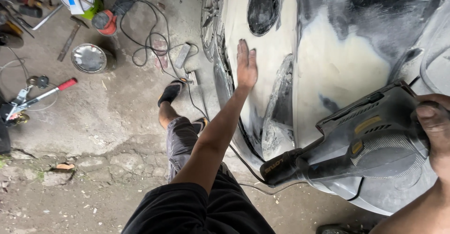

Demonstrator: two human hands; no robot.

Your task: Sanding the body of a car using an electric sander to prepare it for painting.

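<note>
My left hand [246,65] lies flat, fingers together and stretched, on the pale sanded panel of a car body [328,65], just below the round dark fuel-filler opening [264,6]. My right hand [435,126] grips the top of a grey electric sander [370,145] held against the panel at the right. The sander's black cord [243,161] trails down past my knee. The panel is patched with whitish filler and dark paint. The wheel [211,9] shows at the arch left of my hand.
On the concrete floor at the left lie an orange power tool [107,20], a round tin with a lid [90,58], a hammer [70,39], a red-handled tool [42,95] and looped black cable [150,41]. My leg and black shoe [171,91] reach toward the wheel.
</note>
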